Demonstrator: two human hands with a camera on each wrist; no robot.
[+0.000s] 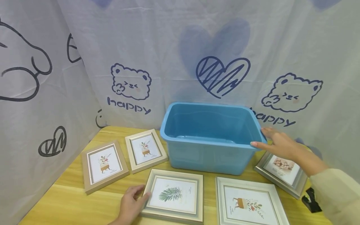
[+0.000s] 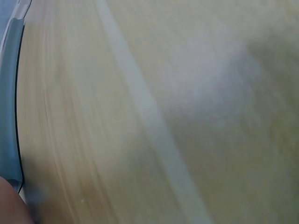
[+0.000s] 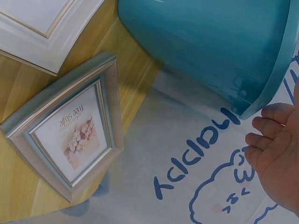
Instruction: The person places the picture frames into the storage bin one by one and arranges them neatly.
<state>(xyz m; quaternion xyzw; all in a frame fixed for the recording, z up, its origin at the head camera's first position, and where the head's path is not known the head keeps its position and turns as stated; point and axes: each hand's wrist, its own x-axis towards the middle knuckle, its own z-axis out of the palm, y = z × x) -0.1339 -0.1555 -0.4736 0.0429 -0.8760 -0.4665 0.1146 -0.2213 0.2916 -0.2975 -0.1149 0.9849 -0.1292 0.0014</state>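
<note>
My left hand [image 1: 131, 201] is at the left edge of a silver picture frame [image 1: 199, 200] with a green leaf print. Its thumb lies over the moulding and its bent fingers are beside the edge; their undersides are hidden. In the left wrist view, the frame's side [image 2: 10, 107] runs along the left, with a bit of finger below it. My right hand [image 1: 281, 147] touches the right rim of a blue plastic tub [image 1: 208, 156], thumb near the front corner. Seen from the right wrist, its fingers [image 3: 264, 126] are extended loosely at the tub's rim [image 3: 275, 79].
Two frames with plant prints, one tan [image 1: 122, 159] and one cream [image 1: 161, 151], lie left of the tub. A white frame [image 1: 220, 200] is at front right. Behind it lies a frame with a blossom print [image 1: 296, 187], near a black object [image 1: 311, 201]. A printed curtain [image 1: 174, 47] hangs behind.
</note>
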